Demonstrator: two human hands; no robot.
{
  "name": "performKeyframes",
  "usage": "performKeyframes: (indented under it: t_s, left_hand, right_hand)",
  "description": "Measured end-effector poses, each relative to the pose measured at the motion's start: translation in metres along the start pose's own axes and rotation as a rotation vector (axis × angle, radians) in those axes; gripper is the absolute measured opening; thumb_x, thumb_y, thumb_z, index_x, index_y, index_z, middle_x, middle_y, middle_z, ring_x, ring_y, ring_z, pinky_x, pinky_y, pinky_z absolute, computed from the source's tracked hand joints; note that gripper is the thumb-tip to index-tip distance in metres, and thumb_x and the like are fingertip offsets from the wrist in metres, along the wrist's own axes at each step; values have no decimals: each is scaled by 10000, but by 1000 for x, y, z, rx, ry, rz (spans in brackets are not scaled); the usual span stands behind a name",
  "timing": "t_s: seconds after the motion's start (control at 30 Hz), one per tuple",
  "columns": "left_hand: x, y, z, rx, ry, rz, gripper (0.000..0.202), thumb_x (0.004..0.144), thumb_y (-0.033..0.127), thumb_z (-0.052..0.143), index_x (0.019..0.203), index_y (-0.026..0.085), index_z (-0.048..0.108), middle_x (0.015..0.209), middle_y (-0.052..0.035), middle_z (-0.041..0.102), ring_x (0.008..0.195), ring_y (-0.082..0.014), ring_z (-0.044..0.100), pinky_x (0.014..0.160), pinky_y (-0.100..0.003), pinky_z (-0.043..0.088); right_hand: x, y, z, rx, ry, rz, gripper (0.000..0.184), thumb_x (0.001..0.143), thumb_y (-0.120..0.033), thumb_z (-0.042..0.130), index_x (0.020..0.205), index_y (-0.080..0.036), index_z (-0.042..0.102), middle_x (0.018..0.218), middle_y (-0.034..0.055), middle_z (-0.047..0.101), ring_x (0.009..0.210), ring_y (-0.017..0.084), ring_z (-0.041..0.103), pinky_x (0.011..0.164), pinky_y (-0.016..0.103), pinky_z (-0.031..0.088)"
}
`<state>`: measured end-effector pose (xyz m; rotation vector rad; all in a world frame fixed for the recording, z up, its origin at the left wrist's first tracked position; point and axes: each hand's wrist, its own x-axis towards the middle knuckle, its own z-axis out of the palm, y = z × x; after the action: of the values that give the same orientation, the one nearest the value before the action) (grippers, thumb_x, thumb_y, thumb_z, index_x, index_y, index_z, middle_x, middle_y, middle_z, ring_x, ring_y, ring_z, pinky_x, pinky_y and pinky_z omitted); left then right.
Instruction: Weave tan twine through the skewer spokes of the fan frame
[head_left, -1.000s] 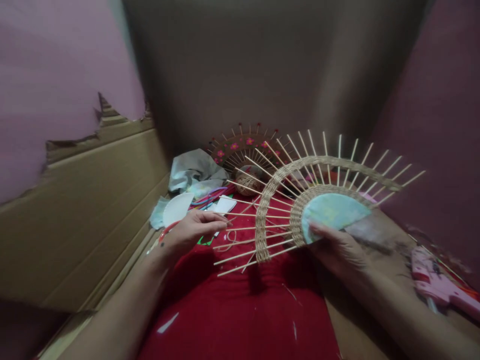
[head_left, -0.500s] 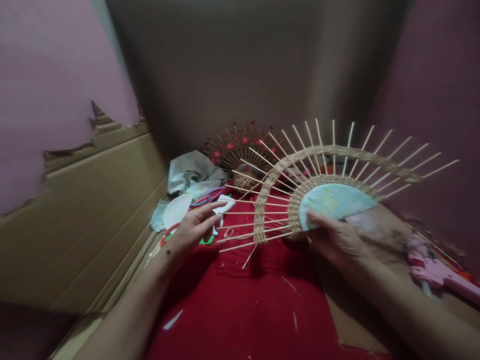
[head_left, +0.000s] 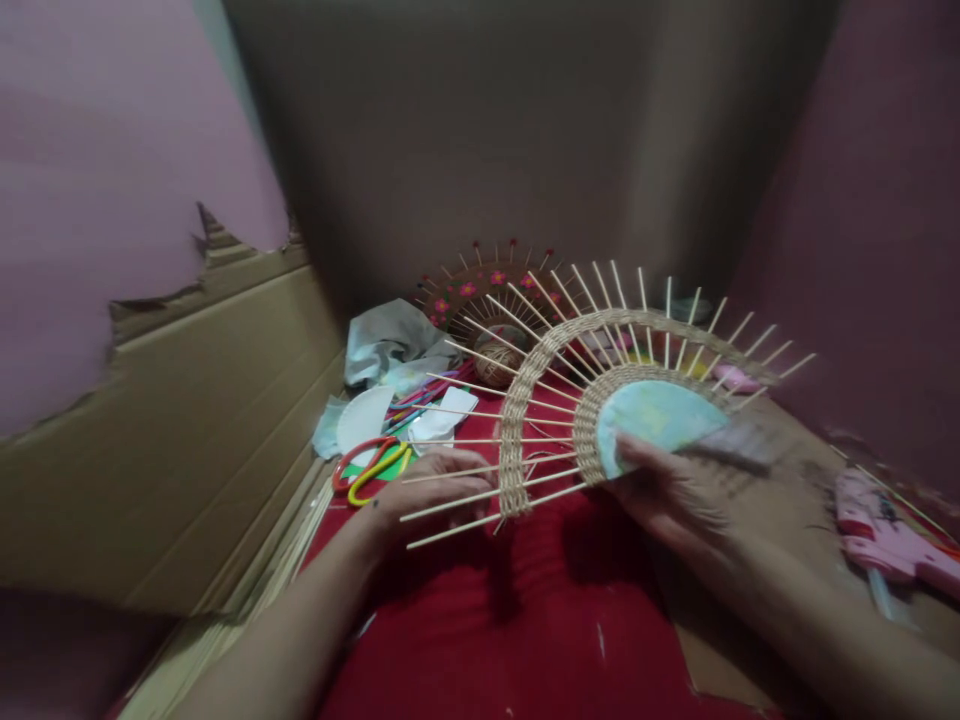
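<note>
The woven fan piece is hanging in the air just above the red cloth, tilted toward the person, its wooden sticks fanning out to the left and upward. The right hand is gripping it at the pale blue half-disc in the centre, thumb pressing on the disc's lower left edge and fingers going underneath. The left hand is lying just behind the lowest sticks with its fingers stretched out together. It is touching or nearly touching them, but whether it is pinching one I cannot tell.

Red and yellow scissors are lying just beyond the left hand, beside white paper half-plates. A ball of twine and a finished fan with pink flowers are sitting farther back. A pink glue gun is resting well off to the right, and a torn cardboard sheet is leaning along the left side.
</note>
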<state>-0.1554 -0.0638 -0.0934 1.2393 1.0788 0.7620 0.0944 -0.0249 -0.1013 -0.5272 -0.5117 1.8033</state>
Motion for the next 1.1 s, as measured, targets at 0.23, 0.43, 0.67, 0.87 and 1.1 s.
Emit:
performKeyframes:
  t_s: [0.23,0.43,0.67,0.87,1.1]
  left_hand:
    - [-2,-8,8,-44,-109,-49,176,713,277,661,800,129,699,716,-41,645,598,-120,532,554,-212,366]
    - [-2,-7,-3,7,-83,-40,199,726,289,663,817,115,692,728,-60,653,600,-130,546,551,-225,373]
    - [-7,6,3,-88,-165,-42,277,698,198,687,967,136,679,936,-96,678,834,-205,618,726,-281,448]
    - [-11,2,9,-354,-45,4,372,679,163,702,1046,151,642,1067,-137,656,950,-258,618,839,-376,454]
    - [-8,1,16,-342,13,-4,238,665,195,742,887,139,675,803,-66,684,635,-121,623,591,-215,470]
  right_hand:
    - [1,5,-9,-3,-11,14,438,584,-35,735,975,-197,623,772,1,690,652,125,637,611,209,559]
    - [5,2,-10,-10,-18,-12,444,588,-29,725,974,-222,624,751,-25,686,670,120,641,669,215,567]
    - [2,0,-8,-3,31,-4,499,550,-22,739,983,-234,611,765,-20,687,665,129,639,631,220,569]
    - [4,0,-10,-54,15,-12,441,577,-39,724,958,-226,605,779,-21,679,686,131,635,639,231,566]
    - [3,-1,-5,-14,38,8,446,558,-28,723,945,-221,614,762,-19,680,660,132,631,616,223,567]
